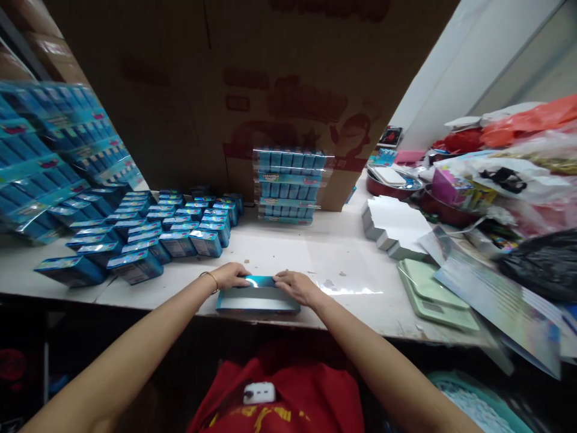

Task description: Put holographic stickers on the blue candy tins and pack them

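Note:
A blue tray-like box (258, 299) with a pale inside lies at the front edge of the white table, its blue flap at the far side. My left hand (229, 277) grips the flap's left end, fingertips bent over it. At the flap's right end, my right hand (295, 285) pinches with thumb and fingers. Beyond my hands, wrapped stacks of small blue boxes (288, 192) stand against a large brown carton (180, 108). Many small blue boxes (135, 264) stand in rows to the left.
Larger wrapped stacks (40, 162) rise at the far left. On the right are white folded card pieces (396, 225), a pale green scale (437, 294), clear plastic sheets (505, 300), red bowls (392, 187) and heaped plastic bags (532, 168). The table's front edge runs just before me.

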A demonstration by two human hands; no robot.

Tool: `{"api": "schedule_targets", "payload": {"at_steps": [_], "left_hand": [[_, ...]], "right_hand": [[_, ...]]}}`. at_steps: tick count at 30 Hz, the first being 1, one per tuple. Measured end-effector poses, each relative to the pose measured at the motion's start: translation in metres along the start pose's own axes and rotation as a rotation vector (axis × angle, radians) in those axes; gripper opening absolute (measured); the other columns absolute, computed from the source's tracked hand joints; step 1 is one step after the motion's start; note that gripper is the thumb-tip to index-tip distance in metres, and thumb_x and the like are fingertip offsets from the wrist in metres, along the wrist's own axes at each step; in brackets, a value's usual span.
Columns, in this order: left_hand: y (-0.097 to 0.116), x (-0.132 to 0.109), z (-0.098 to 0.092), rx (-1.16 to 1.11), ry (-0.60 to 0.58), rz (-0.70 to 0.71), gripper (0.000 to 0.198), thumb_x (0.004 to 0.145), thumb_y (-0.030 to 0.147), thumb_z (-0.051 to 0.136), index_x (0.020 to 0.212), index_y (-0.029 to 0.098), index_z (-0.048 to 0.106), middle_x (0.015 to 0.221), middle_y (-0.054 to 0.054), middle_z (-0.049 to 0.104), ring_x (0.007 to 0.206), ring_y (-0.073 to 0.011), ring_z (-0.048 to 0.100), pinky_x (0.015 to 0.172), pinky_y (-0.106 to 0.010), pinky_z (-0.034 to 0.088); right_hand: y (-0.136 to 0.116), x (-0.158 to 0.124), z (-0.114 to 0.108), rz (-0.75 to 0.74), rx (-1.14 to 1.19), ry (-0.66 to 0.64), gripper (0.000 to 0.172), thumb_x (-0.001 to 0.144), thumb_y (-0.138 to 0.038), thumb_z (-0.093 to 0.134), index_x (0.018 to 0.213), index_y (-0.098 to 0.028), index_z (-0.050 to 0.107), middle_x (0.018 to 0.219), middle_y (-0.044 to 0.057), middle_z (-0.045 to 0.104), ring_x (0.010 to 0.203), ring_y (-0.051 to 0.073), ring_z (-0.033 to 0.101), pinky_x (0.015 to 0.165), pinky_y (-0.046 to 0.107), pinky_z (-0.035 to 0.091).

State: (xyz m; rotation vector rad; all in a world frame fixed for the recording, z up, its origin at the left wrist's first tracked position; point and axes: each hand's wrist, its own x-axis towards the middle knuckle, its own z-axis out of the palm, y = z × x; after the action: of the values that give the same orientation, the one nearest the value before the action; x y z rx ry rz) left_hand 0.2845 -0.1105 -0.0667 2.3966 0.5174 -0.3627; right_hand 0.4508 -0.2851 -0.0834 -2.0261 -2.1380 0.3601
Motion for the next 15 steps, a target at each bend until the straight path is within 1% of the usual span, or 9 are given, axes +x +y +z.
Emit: {"api": "schedule_targets", "payload": {"at_steps": [1, 4, 5, 7, 9, 12, 14, 15], "left_hand": [[0.0, 0.0, 0.003, 0.056, -0.001, 0.014, 0.025, 0.068, 0.033, 0.055, 0.089, 0.022, 0.063, 0.086, 0.001, 0.065, 0.081, -0.0159, 0.055, 0.074, -0.022, 0.039], [0.002, 0.001, 0.015, 0.296, 0.109, 0.018, 0.023, 0.07, 0.029, 0.053, 0.09, 0.02, 0.06, 0.094, -0.005, 0.061, 0.088, -0.0191, 0.054, 0.077, -0.026, 0.038], [0.004, 0.0, 0.019, 0.382, 0.136, 0.024, 0.021, 0.072, 0.026, 0.05, 0.09, 0.019, 0.058, 0.094, -0.007, 0.06, 0.088, -0.0198, 0.053, 0.077, -0.028, 0.039], [0.007, -0.001, 0.029, 0.522, 0.185, 0.028, 0.02, 0.078, 0.019, 0.041, 0.092, 0.018, 0.055, 0.092, -0.009, 0.059, 0.087, -0.0205, 0.054, 0.075, -0.031, 0.04], [0.01, -0.004, 0.039, 0.615, 0.237, 0.019, 0.024, 0.081, 0.012, 0.032, 0.09, 0.017, 0.053, 0.089, -0.012, 0.058, 0.085, -0.0216, 0.054, 0.071, -0.033, 0.041], [0.014, -0.01, 0.049, 0.657, 0.279, -0.001, 0.026, 0.081, 0.008, 0.029, 0.087, 0.016, 0.053, 0.088, -0.014, 0.057, 0.086, -0.0238, 0.053, 0.068, -0.035, 0.042], [0.016, -0.017, 0.052, 0.583, 0.253, -0.072, 0.026, 0.08, 0.008, 0.029, 0.088, 0.016, 0.053, 0.089, -0.014, 0.057, 0.086, -0.0235, 0.054, 0.07, -0.037, 0.042], [0.016, -0.021, 0.052, 0.527, 0.231, -0.111, 0.025, 0.08, 0.009, 0.03, 0.09, 0.016, 0.052, 0.09, -0.013, 0.057, 0.086, -0.0228, 0.055, 0.071, -0.037, 0.042]], "right_hand": [[0.003, 0.002, 0.0, 0.031, -0.002, -0.022, 0.036, 0.086, -0.032, 0.036, 0.119, -0.023, 0.046, 0.114, 0.003, 0.055, 0.102, 0.015, 0.051, 0.085, 0.024, 0.038], [0.005, 0.013, -0.001, 0.102, -0.136, -0.081, 0.036, 0.078, -0.034, 0.05, 0.112, -0.023, 0.05, 0.102, 0.004, 0.059, 0.092, 0.018, 0.055, 0.076, 0.026, 0.042], [0.003, 0.016, -0.001, 0.11, -0.18, -0.084, 0.032, 0.077, -0.032, 0.051, 0.107, -0.022, 0.053, 0.099, 0.004, 0.06, 0.09, 0.019, 0.055, 0.074, 0.027, 0.043], [-0.004, 0.02, 0.002, 0.115, -0.221, -0.072, 0.021, 0.079, -0.023, 0.047, 0.098, -0.021, 0.056, 0.096, 0.006, 0.059, 0.088, 0.019, 0.054, 0.072, 0.028, 0.043], [-0.012, 0.022, 0.007, 0.107, -0.242, -0.048, 0.022, 0.082, -0.016, 0.039, 0.096, -0.019, 0.055, 0.096, 0.007, 0.059, 0.088, 0.019, 0.053, 0.071, 0.029, 0.043], [-0.02, 0.024, 0.012, 0.074, -0.232, 0.008, 0.024, 0.083, -0.011, 0.035, 0.092, -0.018, 0.056, 0.093, 0.008, 0.058, 0.087, 0.018, 0.052, 0.072, 0.03, 0.043], [-0.018, 0.022, 0.011, 0.089, -0.136, 0.078, 0.021, 0.082, -0.013, 0.04, 0.09, -0.019, 0.058, 0.091, 0.007, 0.059, 0.087, 0.017, 0.052, 0.074, 0.028, 0.043], [-0.016, 0.02, 0.009, 0.116, -0.075, 0.129, 0.02, 0.082, -0.016, 0.043, 0.094, -0.02, 0.058, 0.094, 0.006, 0.059, 0.09, 0.017, 0.052, 0.077, 0.027, 0.042]]}}
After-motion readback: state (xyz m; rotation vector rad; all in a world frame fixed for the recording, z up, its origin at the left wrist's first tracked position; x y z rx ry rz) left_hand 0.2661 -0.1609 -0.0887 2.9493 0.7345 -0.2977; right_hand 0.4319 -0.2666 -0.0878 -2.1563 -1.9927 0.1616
